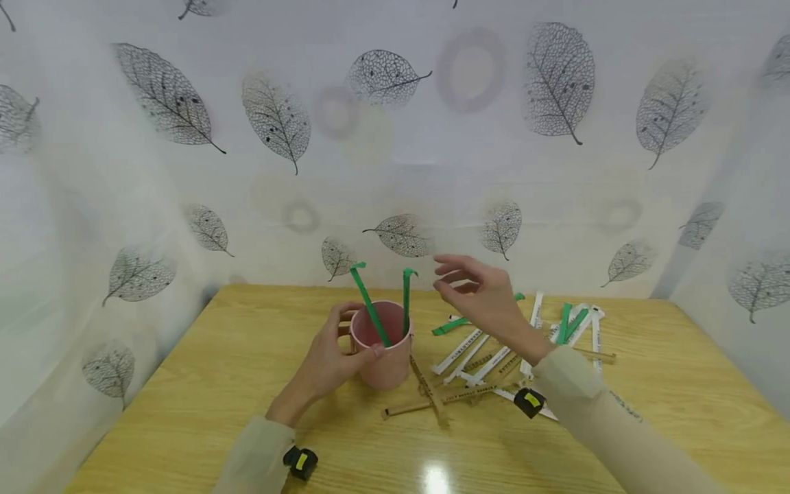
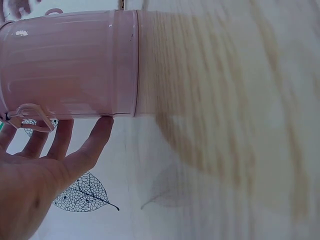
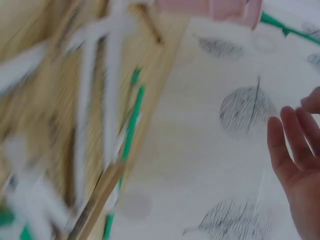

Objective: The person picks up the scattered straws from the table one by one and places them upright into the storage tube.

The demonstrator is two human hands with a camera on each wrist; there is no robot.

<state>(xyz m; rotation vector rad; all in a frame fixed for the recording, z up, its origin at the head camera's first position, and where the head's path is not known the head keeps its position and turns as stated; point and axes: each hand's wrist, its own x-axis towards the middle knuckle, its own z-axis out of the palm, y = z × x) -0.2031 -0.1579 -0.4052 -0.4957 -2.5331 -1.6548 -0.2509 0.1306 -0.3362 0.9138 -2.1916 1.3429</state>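
A small pink bucket with little loop handles stands on the wooden table. My left hand holds it from the left, thumb at the near rim and fingers round the far side. The left wrist view shows those fingers against the bucket wall beside a handle. Two slim green paper-wrapped sticks, one leaning left and one nearly upright, poke out of the bucket's top. To the right of the bucket and above the table, my right hand hangs in the air, fingers loosely bent, holding nothing.
Right of the bucket lies a loose pile of slim paper-wrapped sticks: white ones, brown ones and several green ones. One brown stick reaches the bucket's base. A leaf-patterned cloth hangs behind the table.
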